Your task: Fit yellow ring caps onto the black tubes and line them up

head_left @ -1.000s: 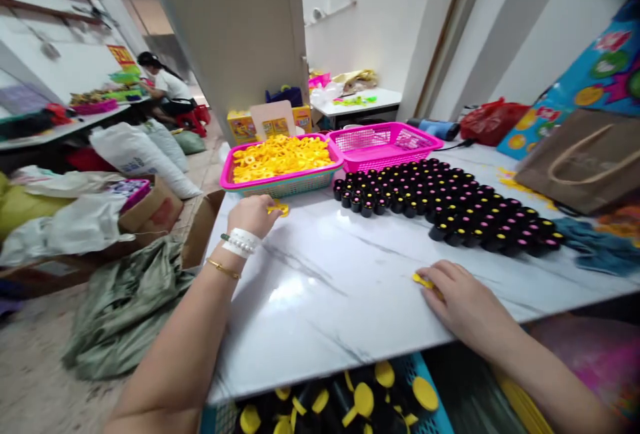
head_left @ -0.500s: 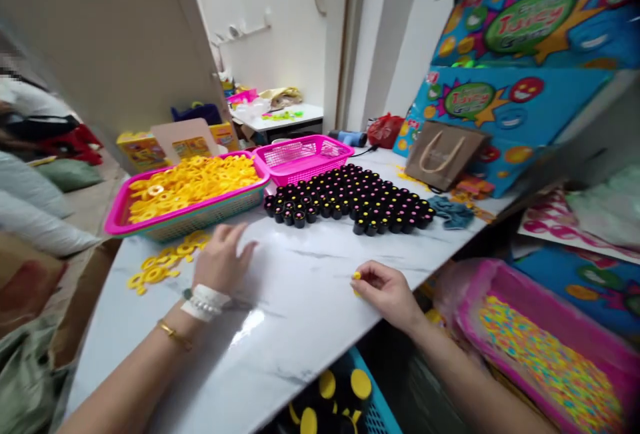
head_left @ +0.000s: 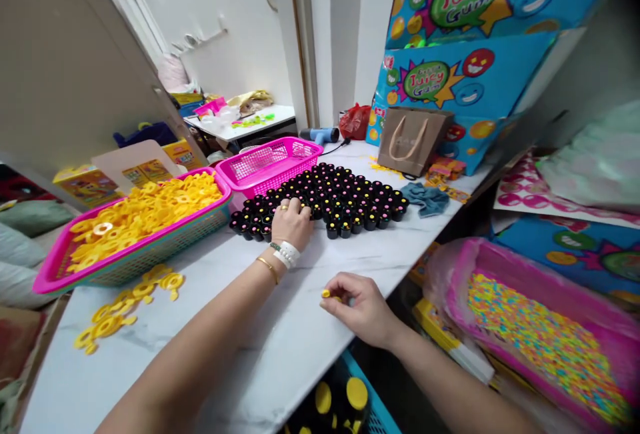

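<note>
My left hand reaches in at the near edge of a dense group of small black pots with pink or yellow dots on top. Its fingers curl down among them, and the fingertips are hidden, so what they grip cannot be made out. Above the white marbled table, my right hand pinches a small yellow plastic piece between thumb and forefinger. Loose yellow ring-shaped pieces lie on the table at the left, in front of a pink basket heaped with more of them.
An empty-looking pink basket stands behind the pots. A brown paper bag, a blue cloth and blue gum boxes are at the right. Below the table edge are a pink tub of colourful bits and a blue crate.
My left hand has moved from beside the loose yellow pieces rightward to the black pots, its fingers now bent. My right hand still pinches the yellow piece. The view has turned somewhat right.
</note>
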A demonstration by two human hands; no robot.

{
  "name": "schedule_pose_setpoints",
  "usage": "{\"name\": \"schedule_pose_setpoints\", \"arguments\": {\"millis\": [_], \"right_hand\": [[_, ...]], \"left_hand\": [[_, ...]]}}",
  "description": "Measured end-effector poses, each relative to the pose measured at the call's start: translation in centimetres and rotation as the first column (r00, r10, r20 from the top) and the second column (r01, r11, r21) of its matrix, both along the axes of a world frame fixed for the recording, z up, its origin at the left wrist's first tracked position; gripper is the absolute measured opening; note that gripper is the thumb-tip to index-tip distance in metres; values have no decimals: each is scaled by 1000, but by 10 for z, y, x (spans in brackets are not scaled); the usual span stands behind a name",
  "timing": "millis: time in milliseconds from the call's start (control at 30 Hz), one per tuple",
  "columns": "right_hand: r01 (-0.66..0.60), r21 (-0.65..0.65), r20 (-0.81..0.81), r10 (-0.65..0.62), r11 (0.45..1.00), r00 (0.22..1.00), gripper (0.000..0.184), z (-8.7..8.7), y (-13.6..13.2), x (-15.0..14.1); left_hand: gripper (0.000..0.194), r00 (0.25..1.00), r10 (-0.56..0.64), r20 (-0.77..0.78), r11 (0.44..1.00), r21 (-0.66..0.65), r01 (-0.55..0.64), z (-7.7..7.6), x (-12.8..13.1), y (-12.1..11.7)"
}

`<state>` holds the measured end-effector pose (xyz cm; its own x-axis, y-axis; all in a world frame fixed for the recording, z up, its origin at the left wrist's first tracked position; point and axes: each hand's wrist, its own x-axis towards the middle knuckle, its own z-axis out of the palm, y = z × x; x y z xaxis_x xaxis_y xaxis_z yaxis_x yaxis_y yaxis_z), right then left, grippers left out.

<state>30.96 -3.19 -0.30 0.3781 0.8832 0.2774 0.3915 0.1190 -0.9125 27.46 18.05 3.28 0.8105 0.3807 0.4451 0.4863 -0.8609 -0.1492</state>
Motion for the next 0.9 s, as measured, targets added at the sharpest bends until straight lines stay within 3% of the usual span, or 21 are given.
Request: {"name": "schedule_pose_setpoints", "arguments": {"millis": [167,467,633,900], "right_hand": [[-14,27,43,13,1000,999,6,2,0,1],[-10,58,54,7,998,999,4,1,0,0],[-1,49,66,-2,999,998,5,1,0,-1],[0,49,116,-6,999,993,5,1,1,-2]], "left_hand": [[28,995,63,-71,998,6,-63,-5,-3,0],[27,995,10,-102,998,-62,-17,9,5,17],[43,997,-4,-83,999,-39,1,3,0,14],[37,995,30,-97,997,-73,-37,1,2,15]]}}
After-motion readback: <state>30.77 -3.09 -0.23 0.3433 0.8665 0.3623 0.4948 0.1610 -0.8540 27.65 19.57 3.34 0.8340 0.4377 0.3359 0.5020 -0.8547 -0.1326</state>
